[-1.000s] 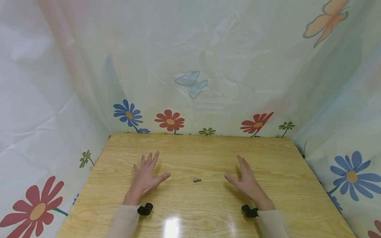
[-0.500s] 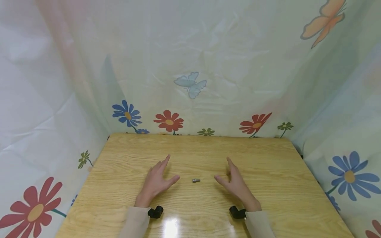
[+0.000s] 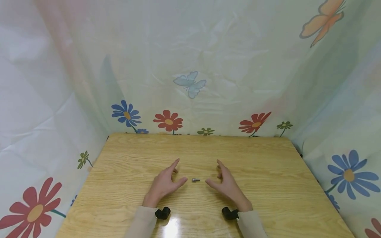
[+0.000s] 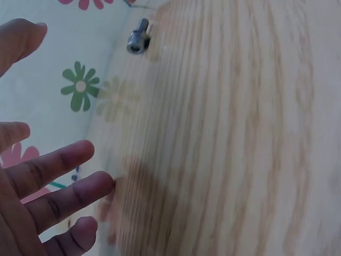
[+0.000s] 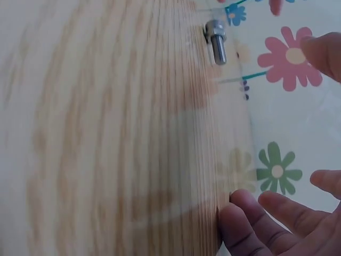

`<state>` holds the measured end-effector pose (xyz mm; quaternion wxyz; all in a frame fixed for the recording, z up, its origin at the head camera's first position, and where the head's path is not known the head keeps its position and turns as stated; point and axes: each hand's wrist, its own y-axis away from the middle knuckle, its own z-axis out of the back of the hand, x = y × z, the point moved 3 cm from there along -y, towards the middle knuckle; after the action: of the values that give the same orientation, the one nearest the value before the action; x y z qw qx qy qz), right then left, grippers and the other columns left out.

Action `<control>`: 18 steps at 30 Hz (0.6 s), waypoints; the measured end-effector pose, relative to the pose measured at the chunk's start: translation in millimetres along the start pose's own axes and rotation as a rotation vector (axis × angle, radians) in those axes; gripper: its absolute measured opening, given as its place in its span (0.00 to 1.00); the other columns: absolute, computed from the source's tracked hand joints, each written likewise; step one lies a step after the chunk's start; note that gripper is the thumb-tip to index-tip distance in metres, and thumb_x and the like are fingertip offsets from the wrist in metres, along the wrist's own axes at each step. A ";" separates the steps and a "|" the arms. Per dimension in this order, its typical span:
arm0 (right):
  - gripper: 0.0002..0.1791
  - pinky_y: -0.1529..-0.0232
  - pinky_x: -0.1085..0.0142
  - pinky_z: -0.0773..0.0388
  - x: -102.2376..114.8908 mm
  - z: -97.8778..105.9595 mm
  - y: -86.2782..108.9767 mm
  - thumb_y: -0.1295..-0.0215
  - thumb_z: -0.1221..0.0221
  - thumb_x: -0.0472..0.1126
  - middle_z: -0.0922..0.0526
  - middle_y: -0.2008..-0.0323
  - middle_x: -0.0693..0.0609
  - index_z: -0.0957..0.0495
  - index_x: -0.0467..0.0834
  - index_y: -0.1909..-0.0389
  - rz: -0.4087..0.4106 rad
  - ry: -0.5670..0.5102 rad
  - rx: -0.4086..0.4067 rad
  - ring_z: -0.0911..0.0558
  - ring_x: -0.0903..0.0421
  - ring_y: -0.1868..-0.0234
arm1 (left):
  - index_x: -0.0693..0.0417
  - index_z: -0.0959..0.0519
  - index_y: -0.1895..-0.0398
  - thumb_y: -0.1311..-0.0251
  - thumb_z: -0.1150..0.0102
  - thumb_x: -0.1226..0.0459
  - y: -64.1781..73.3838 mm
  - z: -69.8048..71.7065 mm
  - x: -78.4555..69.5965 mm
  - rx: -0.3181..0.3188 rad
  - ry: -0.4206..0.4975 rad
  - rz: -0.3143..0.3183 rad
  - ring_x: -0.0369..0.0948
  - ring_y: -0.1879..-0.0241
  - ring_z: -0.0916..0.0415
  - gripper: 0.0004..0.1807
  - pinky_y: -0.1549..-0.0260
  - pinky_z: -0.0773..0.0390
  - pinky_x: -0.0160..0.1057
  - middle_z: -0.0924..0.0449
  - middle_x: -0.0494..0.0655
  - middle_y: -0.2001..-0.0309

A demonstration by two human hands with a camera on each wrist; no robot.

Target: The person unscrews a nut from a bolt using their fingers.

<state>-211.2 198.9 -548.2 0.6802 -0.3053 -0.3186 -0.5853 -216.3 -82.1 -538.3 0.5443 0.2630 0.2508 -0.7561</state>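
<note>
A small silver socket-head bolt [image 3: 195, 180] lies on its side on the wooden table, its head toward the left hand and its shank toward the right. My left hand [image 3: 163, 184] is just left of it, thumb apart from the fingers and nothing held. On the other side my right hand [image 3: 227, 186] mirrors that pose, its thumb tip a short way from the shank. The left wrist view has the bolt [image 4: 137, 39] near the top, beyond the spread fingers [image 4: 69, 197]. In the right wrist view the bolt [image 5: 216, 42] is also apart from the fingers [image 5: 261, 221].
The light wood-grain table [image 3: 190, 148] reaches back to a pale curtain [image 3: 232, 66] printed with flowers and butterflies, which also hangs at both sides. Black wrist cameras sit by both cuffs, the left camera [image 3: 162, 213] near a bright glare spot on the tabletop.
Both hands have moved inward toward the bolt, left hand to the right and right hand to the left. Their fingers are less spread than before. The bolt stays where it was.
</note>
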 end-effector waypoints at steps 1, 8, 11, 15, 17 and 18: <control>0.58 0.51 0.56 0.27 0.7 -1.2 -0.4 0.40 0.27 0.56 0.32 0.29 0.35 0.50 0.41 0.18 0.002 0.004 -0.002 0.27 0.50 0.51 | 0.39 0.43 0.18 0.36 0.38 0.37 -0.5 -1.4 -1.5 0.006 -0.001 -0.003 0.34 0.73 0.29 0.48 0.64 0.24 0.42 0.17 0.45 0.47; 0.54 0.51 0.58 0.23 6.5 -10.5 -3.0 0.41 0.25 0.52 0.26 0.36 0.37 0.43 0.37 0.21 0.003 0.004 -0.005 0.22 0.50 0.52 | 0.45 0.33 0.23 0.38 0.34 0.39 -6.1 -12.5 -6.2 0.030 -0.017 -0.042 0.34 0.70 0.25 0.44 0.67 0.24 0.38 0.16 0.40 0.55; 0.52 0.53 0.59 0.21 10.1 -14.7 -3.4 0.41 0.25 0.51 0.24 0.39 0.37 0.41 0.35 0.22 0.006 0.008 0.006 0.20 0.50 0.52 | 0.47 0.30 0.25 0.39 0.31 0.43 -7.1 -16.0 -7.8 0.027 -0.022 -0.061 0.37 0.63 0.20 0.41 0.63 0.21 0.40 0.15 0.39 0.58; 0.49 0.56 0.62 0.20 15.9 -18.9 -2.5 0.40 0.25 0.48 0.23 0.41 0.38 0.38 0.34 0.24 0.013 -0.004 0.021 0.21 0.51 0.52 | 0.49 0.28 0.27 0.40 0.28 0.47 -8.0 -20.3 -10.1 0.038 0.014 -0.061 0.36 0.63 0.21 0.39 0.60 0.21 0.41 0.14 0.39 0.59; 0.47 0.57 0.65 0.21 16.9 -21.6 -2.7 0.40 0.25 0.46 0.22 0.43 0.39 0.36 0.34 0.25 0.020 -0.004 0.025 0.21 0.52 0.52 | 0.49 0.26 0.28 0.40 0.28 0.48 -8.8 -23.1 -10.3 0.052 0.033 -0.048 0.33 0.65 0.23 0.38 0.61 0.22 0.39 0.15 0.38 0.60; 0.45 0.58 0.66 0.21 17.4 -23.0 -2.9 0.40 0.25 0.45 0.22 0.43 0.40 0.35 0.34 0.26 0.025 0.004 0.026 0.21 0.52 0.53 | 0.49 0.25 0.29 0.40 0.28 0.48 -9.4 -24.9 -10.2 0.057 0.038 -0.043 0.32 0.66 0.24 0.37 0.61 0.23 0.38 0.15 0.37 0.61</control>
<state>-210.3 170.0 -548.4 0.6920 -0.2996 -0.3209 -0.5730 -219.4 -55.8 -548.9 0.5153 0.2873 0.2450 -0.7693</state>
